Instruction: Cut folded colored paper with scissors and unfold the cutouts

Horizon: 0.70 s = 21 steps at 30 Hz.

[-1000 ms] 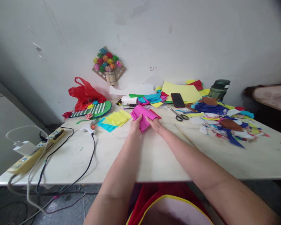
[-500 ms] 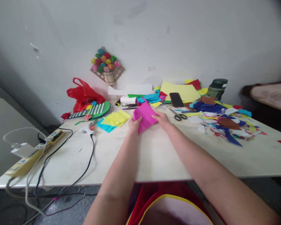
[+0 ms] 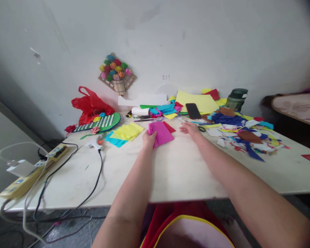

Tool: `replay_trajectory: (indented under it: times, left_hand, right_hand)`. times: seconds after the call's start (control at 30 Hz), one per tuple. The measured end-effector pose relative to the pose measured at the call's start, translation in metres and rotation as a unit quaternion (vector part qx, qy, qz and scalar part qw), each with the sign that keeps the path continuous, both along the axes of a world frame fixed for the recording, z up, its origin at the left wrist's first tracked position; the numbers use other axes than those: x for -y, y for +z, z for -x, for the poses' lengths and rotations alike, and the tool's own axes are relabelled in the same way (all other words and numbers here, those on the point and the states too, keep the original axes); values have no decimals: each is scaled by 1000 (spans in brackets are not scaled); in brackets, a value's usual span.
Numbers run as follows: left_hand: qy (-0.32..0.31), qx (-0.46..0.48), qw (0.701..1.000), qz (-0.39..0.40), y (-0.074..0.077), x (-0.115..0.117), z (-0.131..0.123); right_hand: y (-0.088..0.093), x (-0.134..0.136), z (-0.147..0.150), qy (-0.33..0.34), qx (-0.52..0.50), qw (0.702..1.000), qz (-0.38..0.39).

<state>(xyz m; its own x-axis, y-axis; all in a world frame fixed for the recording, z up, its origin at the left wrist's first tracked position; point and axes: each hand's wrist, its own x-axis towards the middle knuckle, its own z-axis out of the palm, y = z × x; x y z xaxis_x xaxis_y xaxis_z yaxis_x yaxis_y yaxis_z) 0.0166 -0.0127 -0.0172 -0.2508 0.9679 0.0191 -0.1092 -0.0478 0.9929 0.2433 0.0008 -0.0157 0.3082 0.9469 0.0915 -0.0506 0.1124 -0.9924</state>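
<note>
Pinching the folded pink paper (image 3: 162, 133) by its near corner, left hand (image 3: 149, 138) — light, limp, probably crease-prone — with right hand (image 3: 190, 127) spread empty on the worktop (image 3: 170, 172).

Magenta paper (image 3: 161, 134), black-handled scissors (image 3: 201, 128)

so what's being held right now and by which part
The left hand holds the pink paper at its near left corner; the right hand lies open beside it, holding nothing.
</note>
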Motion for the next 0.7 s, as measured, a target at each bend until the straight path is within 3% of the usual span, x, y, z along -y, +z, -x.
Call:
replay_trajectory:
  times: [0.13,0.23,0.33,0.5,0.7]
  left_hand:
    - [-20,-46,999,-5,0,0,-2]
    - [-27,-36,999,-9,-1,-2,-3]
    - [-31,-31,999,-17,-3,-5,-4]
    - [-27,12,998,-46,-2,-3,-5]
    - [-64,122,989,-54,4,2,-6]
  right_hand:
    - [-2,-5,-12,-56,36,998,-11]
    - [1,-6,4,-72,155,985,-36]
    - [10,-1,35,-71,305,946,-84]
    - [17,23,93,-38,442,870,-214]
    - [8,44,115,6,503,835,-221]
